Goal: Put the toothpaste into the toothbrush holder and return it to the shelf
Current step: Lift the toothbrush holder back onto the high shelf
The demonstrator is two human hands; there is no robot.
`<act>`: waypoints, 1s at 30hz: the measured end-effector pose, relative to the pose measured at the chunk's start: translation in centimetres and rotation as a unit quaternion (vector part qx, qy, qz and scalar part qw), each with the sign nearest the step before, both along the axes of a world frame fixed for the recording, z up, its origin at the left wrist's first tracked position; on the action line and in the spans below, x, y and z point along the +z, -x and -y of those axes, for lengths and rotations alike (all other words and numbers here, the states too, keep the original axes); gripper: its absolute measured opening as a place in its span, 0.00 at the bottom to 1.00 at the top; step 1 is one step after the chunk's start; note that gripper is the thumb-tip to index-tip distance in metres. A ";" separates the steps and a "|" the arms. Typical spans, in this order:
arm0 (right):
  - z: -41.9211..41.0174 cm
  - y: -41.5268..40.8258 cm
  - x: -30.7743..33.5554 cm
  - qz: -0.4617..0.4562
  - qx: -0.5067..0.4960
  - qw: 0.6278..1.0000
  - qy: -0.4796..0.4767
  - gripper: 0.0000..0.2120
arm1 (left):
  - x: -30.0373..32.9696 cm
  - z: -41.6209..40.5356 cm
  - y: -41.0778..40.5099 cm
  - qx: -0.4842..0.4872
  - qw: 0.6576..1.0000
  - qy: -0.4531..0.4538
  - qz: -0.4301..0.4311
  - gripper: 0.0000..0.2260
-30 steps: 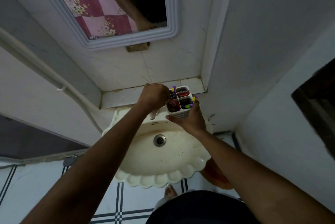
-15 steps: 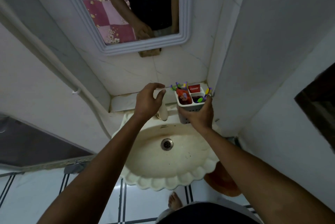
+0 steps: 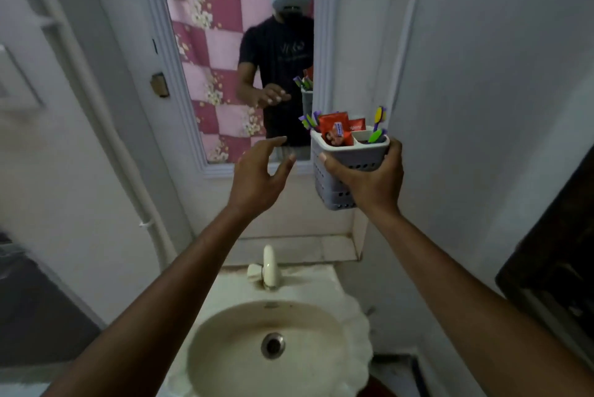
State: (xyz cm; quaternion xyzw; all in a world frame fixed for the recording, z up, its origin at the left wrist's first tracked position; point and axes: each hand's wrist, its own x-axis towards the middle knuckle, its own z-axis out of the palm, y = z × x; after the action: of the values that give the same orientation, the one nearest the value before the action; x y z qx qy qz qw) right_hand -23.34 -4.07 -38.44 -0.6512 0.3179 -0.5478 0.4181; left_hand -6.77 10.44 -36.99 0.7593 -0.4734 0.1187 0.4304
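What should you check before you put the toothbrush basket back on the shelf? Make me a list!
1. Toothpaste inside the toothbrush holder: ok.
2. Right hand wrapped around the holder: ok.
3. Holder upright, nothing tipping out: ok.
4. Left hand empty and open, ready to help: ok.
5. Shelf in sight: cannot tell; only the ledge behind the tap shows.
6. Holder on the shelf: not ok, it is in the air.

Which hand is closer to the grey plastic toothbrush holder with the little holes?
The right hand is closer: it grips the grey plastic toothbrush holder around its side. The left hand hangs open beside it to the left, not touching.
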 end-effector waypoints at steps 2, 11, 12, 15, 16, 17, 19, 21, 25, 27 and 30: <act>0.8 0.6 4.2 0.023 -0.002 0.999 0.025 0.48 | 3.9 0.6 0.7 -0.004 0.999 0.026 0.025 0.22; 1.6 2.7 21.5 0.106 -0.009 0.987 0.124 0.53 | 19.6 2.1 2.4 0.023 0.982 0.106 0.157 0.17; 1.6 2.9 23.4 0.112 -0.012 0.985 0.133 0.53 | 21.4 2.3 2.4 0.027 0.978 0.116 0.170 0.17; 1.6 3.1 28.7 0.127 -0.012 0.980 0.153 0.54 | 25.9 2.8 2.5 0.046 0.970 0.132 0.199 0.20; 1.7 3.0 30.3 0.130 -0.010 0.979 0.158 0.54 | 27.4 3.0 2.5 0.047 0.967 0.141 0.209 0.21; 1.7 2.9 32.0 0.134 -0.011 0.977 0.164 0.54 | 28.9 3.1 2.5 0.047 0.963 0.151 0.220 0.21; 1.7 2.6 35.3 0.139 -0.016 0.974 0.178 0.55 | 31.7 3.5 2.4 0.049 0.954 0.173 0.240 0.20; 1.6 2.2 38.5 0.141 -0.019 0.972 0.189 0.54 | 34.6 3.8 2.1 0.056 0.945 0.195 0.258 0.20; 2.1 0.7 44.5 0.150 -0.032 0.967 0.204 0.51 | 39.3 4.9 0.8 0.071 0.939 0.207 0.266 0.20; 2.7 -0.3 46.8 0.151 -0.046 0.965 0.208 0.52 | 40.8 5.8 -0.2 0.079 0.939 0.202 0.267 0.21; 3.9 -2.0 48.9 0.142 -0.057 0.968 0.199 0.51 | 42.1 7.3 -2.0 0.092 0.943 0.186 0.261 0.22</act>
State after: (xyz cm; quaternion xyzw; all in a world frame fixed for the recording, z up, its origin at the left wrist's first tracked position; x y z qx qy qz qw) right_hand -21.34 -7.93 10.47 -0.6176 0.1764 -0.7097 0.2895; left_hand -4.73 3.13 5.13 0.6481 -0.4671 0.4379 0.4124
